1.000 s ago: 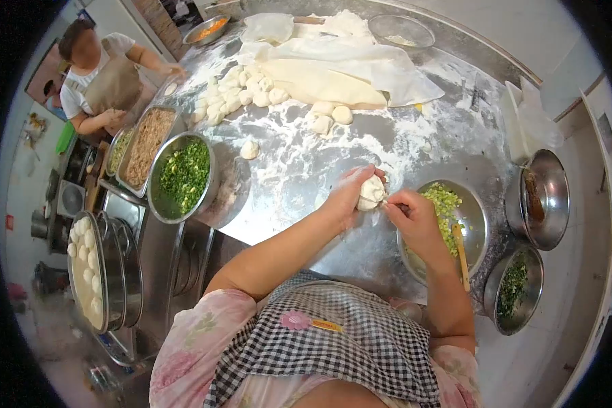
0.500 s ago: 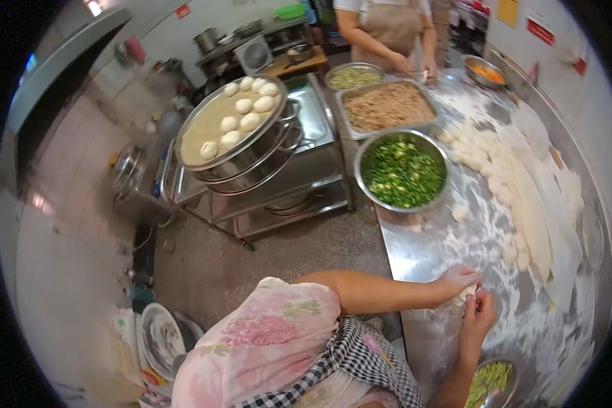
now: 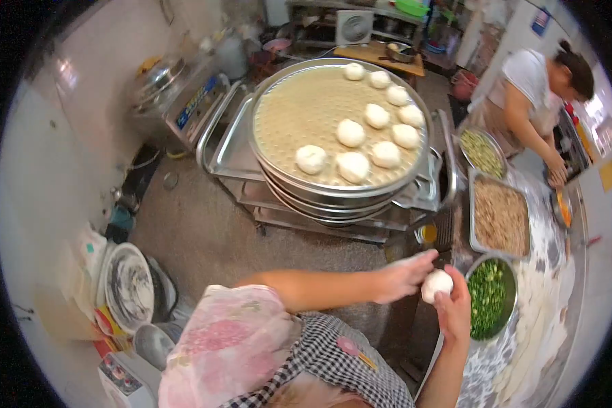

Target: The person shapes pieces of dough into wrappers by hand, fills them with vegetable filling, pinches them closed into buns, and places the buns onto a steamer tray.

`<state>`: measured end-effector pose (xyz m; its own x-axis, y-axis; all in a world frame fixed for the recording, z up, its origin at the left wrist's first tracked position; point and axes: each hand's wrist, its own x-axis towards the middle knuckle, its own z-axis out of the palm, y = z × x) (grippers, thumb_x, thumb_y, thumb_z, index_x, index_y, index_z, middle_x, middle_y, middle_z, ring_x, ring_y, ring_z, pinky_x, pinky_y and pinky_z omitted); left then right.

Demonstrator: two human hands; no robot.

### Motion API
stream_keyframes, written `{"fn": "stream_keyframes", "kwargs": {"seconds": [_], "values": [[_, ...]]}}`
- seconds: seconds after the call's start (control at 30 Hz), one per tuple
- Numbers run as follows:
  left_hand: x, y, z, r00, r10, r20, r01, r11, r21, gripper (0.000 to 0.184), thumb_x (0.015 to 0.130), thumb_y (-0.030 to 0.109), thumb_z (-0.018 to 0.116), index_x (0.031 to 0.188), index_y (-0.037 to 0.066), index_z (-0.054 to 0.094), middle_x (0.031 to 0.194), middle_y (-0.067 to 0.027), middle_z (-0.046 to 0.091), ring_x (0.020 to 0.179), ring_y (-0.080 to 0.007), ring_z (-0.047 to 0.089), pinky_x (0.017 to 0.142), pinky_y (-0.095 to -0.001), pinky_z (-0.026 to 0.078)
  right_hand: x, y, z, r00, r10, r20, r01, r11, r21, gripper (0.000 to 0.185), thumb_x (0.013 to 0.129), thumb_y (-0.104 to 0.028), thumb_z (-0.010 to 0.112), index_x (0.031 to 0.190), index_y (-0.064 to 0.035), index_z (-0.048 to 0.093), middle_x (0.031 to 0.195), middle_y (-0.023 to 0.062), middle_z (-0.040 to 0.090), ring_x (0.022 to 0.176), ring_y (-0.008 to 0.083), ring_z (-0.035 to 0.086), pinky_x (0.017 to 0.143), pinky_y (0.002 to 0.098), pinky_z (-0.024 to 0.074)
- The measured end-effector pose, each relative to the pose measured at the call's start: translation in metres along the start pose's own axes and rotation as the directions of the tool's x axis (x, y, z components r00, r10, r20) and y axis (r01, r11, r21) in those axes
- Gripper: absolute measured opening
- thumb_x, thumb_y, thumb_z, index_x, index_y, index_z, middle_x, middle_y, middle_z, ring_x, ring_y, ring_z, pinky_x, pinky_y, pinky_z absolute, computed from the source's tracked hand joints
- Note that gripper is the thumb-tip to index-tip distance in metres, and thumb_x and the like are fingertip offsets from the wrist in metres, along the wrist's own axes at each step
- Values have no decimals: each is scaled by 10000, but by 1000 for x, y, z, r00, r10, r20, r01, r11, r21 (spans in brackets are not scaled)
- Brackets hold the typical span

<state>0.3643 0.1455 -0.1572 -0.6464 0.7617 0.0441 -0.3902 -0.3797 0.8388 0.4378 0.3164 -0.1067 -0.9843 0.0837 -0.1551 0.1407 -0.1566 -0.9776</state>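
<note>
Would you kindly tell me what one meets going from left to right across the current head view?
Pale, flour-dusted round basin → wide round metal steamer → round white dough ball in the right hand → round metal bowl of chopped greens → small metal bowl of orange food.

This is a kitchen, and its scale suggests a commercial one. A wide, stacked steamer [image 3: 292,112] bearing white buns [image 3: 351,133] sits on a metal trolley [image 3: 232,136] at upper centre. At right, a tray [image 3: 474,217] of minced filling [image 3: 500,216] stands by a floury worktop [image 3: 543,183]. An aproned co-worker [image 3: 527,85] bends at upper right.
</note>
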Motion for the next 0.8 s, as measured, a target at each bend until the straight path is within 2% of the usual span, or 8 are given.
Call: {"fn": "stream_keyframes", "kwargs": {"seconds": [0.07,0.27,0.3,0.33,0.4,0.53,0.63,0.8], "values": [[-28,51,-59,982,-186,-32,176,961,-212,662,919,433,476,1445,149,191,1402,-134,351,1280,-246,348,1020,-400,331,60,-27,54,995,24,96,-17,997,-72,586,714,-36,697,1234,-22,426,1088,71,543,987,185,557,837,315,477],[-140,83,-175,870,-420,-260,398,907,-134,597,889,418,540,1342,58,394,1285,-106,480,1166,-226,467,950,-365,409,206,-93,242,806,68,588,149,938,-312,471,747,-47,628,1190,-15,470,1084,70,536,1021,147,517,871,285,442],[-153,63,-191,857,-414,-307,368,909,-198,554,882,379,570,1307,48,440,1195,-78,530,1073,-178,515,886,-319,442,226,-87,268,754,-38,656,489,700,-521,473,759,-67,629,1199,-22,465,1095,88,532,1045,175,510,895,309,431],[-165,60,-198,852,-406,-331,346,911,-227,549,873,356,592,1297,38,448,1145,-59,546,1019,-150,530,859,-300,448,235,-80,288,643,-205,738,662,633,-401,472,762,-101,642,1194,-26,468,1103,119,533,1064,231,510,936,347,404],[-190,57,-207,821,-395,-412,291,911,-293,548,874,330,589,1291,9,437,1135,-79,551,1007,-172,544,855,-310,456,245,-58,340,642,-113,759,628,645,-435,443,736,-93,654,1147,-36,500,1156,169,510,1090,314,491,944,399,390],[-189,51,-213,739,-443,-508,323,894,-309,512,879,307,580,1268,2,446,1132,-91,555,991,-189,558,851,-321,463,270,-14,376,565,93,820,793,210,-571,441,737,-91,656,1154,-40,518,1177,197,497,1113,325,477,917,416,406],[-179,40,-217,779,-429,-457,317,899,-303,495,872,293,593,1252,5,460,1127,-95,558,983,-196,567,845,-324,469,254,-29,355,536,-282,796,843,226,-488,399,753,-101,650,1130,-60,526,1173,169,502,1094,318,483,891,428,406],[-143,35,-232,785,-531,-320,473,847,-243,456,861,260,618,1231,27,486,1080,-76,583,937,-181,582,786,-291,477,236,-49,280,739,-355,573,669,490,-559,127,811,-152,606,869,-69,529,853,121,548,830,315,544,696,409,437]]}}
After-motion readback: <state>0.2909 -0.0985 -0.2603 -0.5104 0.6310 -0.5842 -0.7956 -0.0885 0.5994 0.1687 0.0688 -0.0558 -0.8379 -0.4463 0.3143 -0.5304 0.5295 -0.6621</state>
